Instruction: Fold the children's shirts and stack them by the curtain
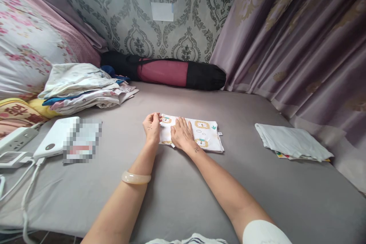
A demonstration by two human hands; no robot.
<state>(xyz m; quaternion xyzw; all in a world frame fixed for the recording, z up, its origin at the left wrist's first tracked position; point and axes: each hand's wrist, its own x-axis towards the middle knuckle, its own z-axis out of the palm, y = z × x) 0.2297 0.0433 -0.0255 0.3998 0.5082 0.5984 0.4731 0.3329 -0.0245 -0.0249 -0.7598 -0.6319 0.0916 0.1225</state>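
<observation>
A white garment (210,137) with tan and green prints lies folded into a flat rectangle on the grey bed sheet (188,187). My right hand (182,133) rests flat on top of it, fingers stretched out and a little apart. At the garment's left edge, my left hand (152,126) is closed, its thumb and fingers pinched on the cloth near the upper left corner. A small white tag (220,134) sticks out on the garment's right side.
Folded grey-white clothes (291,141) lie at the right. At the left are a loose pile of clothes (88,87), a white power bank (57,137), a power strip (18,139) with cables, and a blurred packet (82,141). A black-and-red long bag (162,72) lies along the wall.
</observation>
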